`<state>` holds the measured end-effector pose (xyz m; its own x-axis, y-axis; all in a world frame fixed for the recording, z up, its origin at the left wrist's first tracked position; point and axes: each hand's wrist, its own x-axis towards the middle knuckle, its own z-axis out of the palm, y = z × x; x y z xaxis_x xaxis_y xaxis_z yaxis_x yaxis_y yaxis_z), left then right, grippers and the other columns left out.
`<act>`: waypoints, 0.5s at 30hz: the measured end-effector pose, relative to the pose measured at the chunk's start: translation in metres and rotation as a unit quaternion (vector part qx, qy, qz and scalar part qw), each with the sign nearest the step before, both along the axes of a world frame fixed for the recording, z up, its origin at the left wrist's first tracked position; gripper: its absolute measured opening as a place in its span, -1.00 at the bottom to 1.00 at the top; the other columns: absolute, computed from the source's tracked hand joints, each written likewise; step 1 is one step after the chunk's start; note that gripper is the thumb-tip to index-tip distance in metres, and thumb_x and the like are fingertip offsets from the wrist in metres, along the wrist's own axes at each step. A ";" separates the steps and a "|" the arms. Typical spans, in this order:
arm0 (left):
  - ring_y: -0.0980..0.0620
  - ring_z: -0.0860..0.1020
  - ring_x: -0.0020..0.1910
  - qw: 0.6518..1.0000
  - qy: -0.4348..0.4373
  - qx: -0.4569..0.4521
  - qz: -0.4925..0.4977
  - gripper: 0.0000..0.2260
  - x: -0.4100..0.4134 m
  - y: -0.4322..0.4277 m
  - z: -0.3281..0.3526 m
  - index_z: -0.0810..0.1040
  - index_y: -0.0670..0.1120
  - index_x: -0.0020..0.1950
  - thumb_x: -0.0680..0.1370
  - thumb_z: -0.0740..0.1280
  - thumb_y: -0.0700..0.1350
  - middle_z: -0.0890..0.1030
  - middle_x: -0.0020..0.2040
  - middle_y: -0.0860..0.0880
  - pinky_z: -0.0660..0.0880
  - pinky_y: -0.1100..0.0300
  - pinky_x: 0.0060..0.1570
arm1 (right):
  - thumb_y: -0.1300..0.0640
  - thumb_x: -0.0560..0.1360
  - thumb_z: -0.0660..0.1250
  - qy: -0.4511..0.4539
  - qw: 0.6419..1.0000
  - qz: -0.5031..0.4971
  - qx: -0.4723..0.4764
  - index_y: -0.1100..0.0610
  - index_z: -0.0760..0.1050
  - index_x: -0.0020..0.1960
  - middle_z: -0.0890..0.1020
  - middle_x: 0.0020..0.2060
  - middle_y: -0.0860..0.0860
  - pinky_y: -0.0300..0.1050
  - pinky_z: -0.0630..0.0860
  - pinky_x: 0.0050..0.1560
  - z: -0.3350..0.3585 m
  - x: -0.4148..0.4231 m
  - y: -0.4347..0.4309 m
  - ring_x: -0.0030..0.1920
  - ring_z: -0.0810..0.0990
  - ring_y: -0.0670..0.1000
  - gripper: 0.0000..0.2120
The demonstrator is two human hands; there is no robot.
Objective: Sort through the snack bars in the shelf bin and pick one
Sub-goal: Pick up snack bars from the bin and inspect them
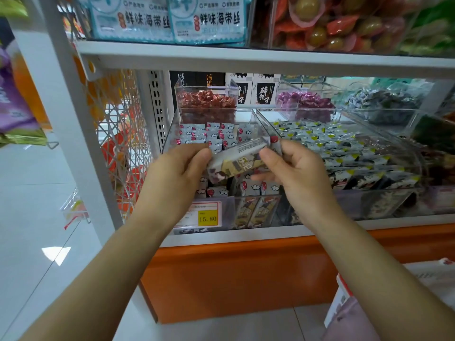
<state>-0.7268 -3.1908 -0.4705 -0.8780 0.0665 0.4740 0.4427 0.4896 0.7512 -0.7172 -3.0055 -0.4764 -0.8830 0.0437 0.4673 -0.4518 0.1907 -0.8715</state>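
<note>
Snack bar (237, 159) betw. both hands above clear bin (172, 134), price tag (205, 216) in front (lower shelf), another bin (384, 193) right.

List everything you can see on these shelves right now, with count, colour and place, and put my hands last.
held snack bar: one, grey-cream wrapper, above left bin
clear bin: one, grey-red bars, lower shelf left
neighbouring bin: one, grey-yellow-black packs, right
red candy box: one, behind left bin
purple candies: many, rear centre
price tag: one, yellow, 15.80, bin front
seaweed packs: two, blue-white, top shelf
left hand: grips bar's left end
right hand: grips bar's right end
</note>
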 end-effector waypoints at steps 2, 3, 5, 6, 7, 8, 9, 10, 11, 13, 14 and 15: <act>0.09 0.54 -0.04 0.991 0.057 -0.112 0.045 -0.71 -0.004 -0.004 -0.002 0.53 -0.03 0.25 0.59 0.18 -0.01 0.58 0.00 0.09 0.45 0.29 -0.09 | 0.21 0.56 0.26 0.022 0.997 -0.056 0.046 0.12 0.54 -0.02 0.62 -0.17 0.06 -0.04 0.62 -0.14 0.003 -0.006 0.000 -0.21 0.65 -0.02 -0.91; 0.00 0.50 0.10 0.980 0.079 -0.172 0.062 -0.69 -0.007 -0.007 -0.004 0.51 -0.05 0.28 0.59 0.19 -0.02 0.59 0.09 0.02 0.43 0.18 0.03 | 0.19 0.55 0.27 0.028 0.993 -0.079 0.080 0.15 0.54 0.06 0.63 -0.12 0.06 0.01 0.61 -0.07 0.005 -0.009 0.000 -0.15 0.65 0.01 -0.88; -0.08 0.36 0.32 0.958 0.086 -0.264 0.074 -0.72 -0.011 -0.012 -0.008 0.54 -0.03 0.25 0.58 0.20 -0.04 0.55 0.24 -0.02 0.27 -0.05 0.26 | 0.16 0.54 0.29 0.039 0.983 -0.097 0.148 0.20 0.51 0.19 0.62 -0.01 0.02 -0.13 0.55 0.01 0.007 -0.015 -0.001 -0.02 0.61 0.03 -0.75; -0.06 0.29 0.38 0.950 0.077 -0.292 0.078 -0.73 -0.012 -0.013 -0.009 0.56 -0.01 0.23 0.58 0.20 -0.04 0.51 0.29 0.01 0.18 -0.08 0.31 | 0.14 0.53 0.30 0.048 0.976 -0.098 0.187 0.20 0.50 0.20 0.60 -0.01 -0.03 -0.31 0.49 -0.05 0.008 -0.018 -0.003 -0.02 0.59 -0.02 -0.73; -0.04 0.24 0.41 0.944 0.067 -0.313 0.080 -0.74 -0.013 -0.014 -0.010 0.56 0.02 0.22 0.59 0.20 -0.04 0.48 0.33 0.04 0.11 -0.07 0.34 | 0.12 0.52 0.31 0.055 0.966 -0.098 0.232 0.19 0.50 0.21 0.56 -0.03 -0.08 -0.44 0.39 -0.13 0.009 -0.020 -0.007 -0.07 0.55 -0.09 -0.71; -0.02 0.19 0.44 0.939 0.060 -0.328 0.079 -0.74 -0.014 -0.015 -0.011 0.55 0.04 0.23 0.59 0.19 -0.03 0.44 0.36 0.06 0.06 -0.06 0.36 | 0.11 0.52 0.33 0.059 0.954 -0.095 0.278 0.18 0.50 0.22 0.53 -0.05 -0.10 -0.52 0.30 -0.18 0.009 -0.021 -0.011 -0.12 0.50 -0.15 -0.70; -0.01 0.16 0.45 0.936 0.055 -0.340 0.076 -0.73 -0.015 -0.015 -0.012 0.54 0.06 0.24 0.60 0.17 -0.02 0.41 0.39 0.06 0.04 -0.05 0.38 | 0.10 0.50 0.34 0.062 0.941 -0.088 0.319 0.17 0.50 0.22 0.53 -0.04 -0.09 -0.54 0.25 -0.18 0.009 -0.024 -0.016 -0.14 0.46 -0.18 -0.69; 0.00 0.13 0.46 0.934 0.049 -0.347 0.072 -0.72 -0.016 -0.015 -0.013 0.52 0.07 0.27 0.60 0.16 -0.02 0.38 0.41 0.07 0.02 -0.06 0.39 | 0.09 0.49 0.36 0.067 0.929 -0.079 0.355 0.16 0.51 0.22 0.56 0.00 -0.05 -0.52 0.25 -0.15 0.009 -0.026 -0.021 -0.11 0.46 -0.16 -0.67; 0.00 0.11 0.47 0.932 0.042 -0.354 0.069 -0.71 -0.017 -0.015 -0.013 0.49 0.07 0.29 0.60 0.15 -0.01 0.35 0.43 0.07 0.01 -0.07 0.40 | 0.08 0.48 0.37 0.072 0.916 -0.071 0.389 0.16 0.51 0.23 0.57 0.06 -0.01 -0.45 0.30 -0.08 0.008 -0.029 -0.026 -0.03 0.48 -0.11 -0.66; 0.01 0.07 0.48 0.927 0.028 -0.368 0.064 -0.69 -0.018 -0.015 -0.015 0.45 0.08 0.33 0.61 0.12 -0.01 0.30 0.45 0.07 -0.01 -0.11 0.41 | 0.04 0.48 0.38 0.071 0.886 -0.067 0.453 0.14 0.51 0.24 0.58 0.14 0.05 -0.18 0.39 0.12 0.007 -0.034 -0.033 0.13 0.49 0.03 -0.63; 0.01 0.05 0.49 0.925 0.024 -0.373 0.062 -0.68 -0.018 -0.015 -0.016 0.42 0.09 0.35 0.61 0.11 0.00 0.28 0.46 0.08 -0.02 -0.12 0.42 | 0.02 0.48 0.37 0.067 0.867 -0.070 0.488 0.13 0.53 0.23 0.59 0.13 0.07 -0.04 0.41 0.16 0.007 -0.037 -0.035 0.16 0.48 0.08 -0.64; 0.01 0.04 0.49 0.924 0.019 -0.376 0.060 -0.68 -0.019 -0.015 -0.016 0.40 0.10 0.36 0.61 0.11 0.00 0.27 0.47 0.08 -0.02 -0.12 0.42 | -0.01 0.49 0.35 0.061 0.847 -0.072 0.523 0.13 0.54 0.20 0.60 0.10 0.08 0.04 0.42 0.15 0.007 -0.040 -0.036 0.15 0.47 0.11 -0.66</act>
